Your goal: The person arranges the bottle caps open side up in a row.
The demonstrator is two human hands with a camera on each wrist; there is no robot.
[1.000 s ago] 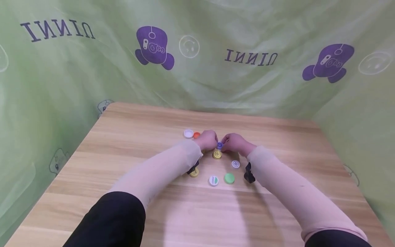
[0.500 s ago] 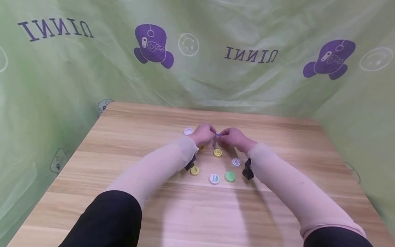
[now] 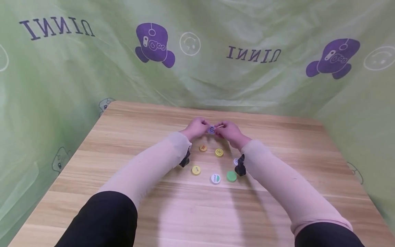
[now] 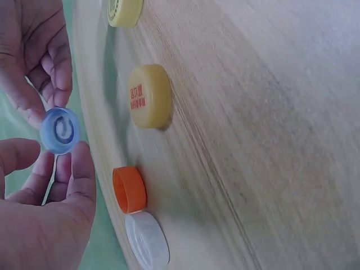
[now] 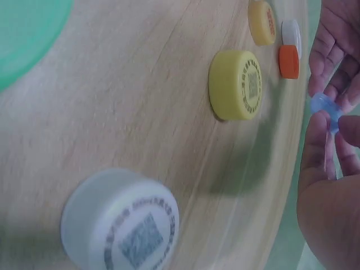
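A translucent blue bottle cap [image 3: 211, 129] is held up between both hands, off the tabletop. My left hand [image 3: 196, 128] grips its left edge and my right hand [image 3: 229, 132] its right edge. In the left wrist view the inner side of the blue cap [image 4: 60, 130] faces the camera, with fingertips of both hands at its rim. Nearest below the hands lie an orange-yellow cap with red print [image 3: 203, 148] and a yellow cap [image 3: 219, 152]. The left hand hides an orange cap [image 4: 129, 189] and a white cap [image 4: 147, 241] from the head view.
More caps lie nearer the front: a yellow one [image 3: 195, 170], a white-and-green one [image 3: 215, 178] and a green one [image 3: 231, 176]. A white printed cap [image 5: 121, 220] sits by the right wrist. Green cloth [image 3: 197, 85] hangs behind the wooden table [image 3: 148, 137].
Both hands have moved farther away and to the left, lifting the blue cap and turning it. The orange-yellow cap has come into sight, while the left hand now covers the white and orange caps.
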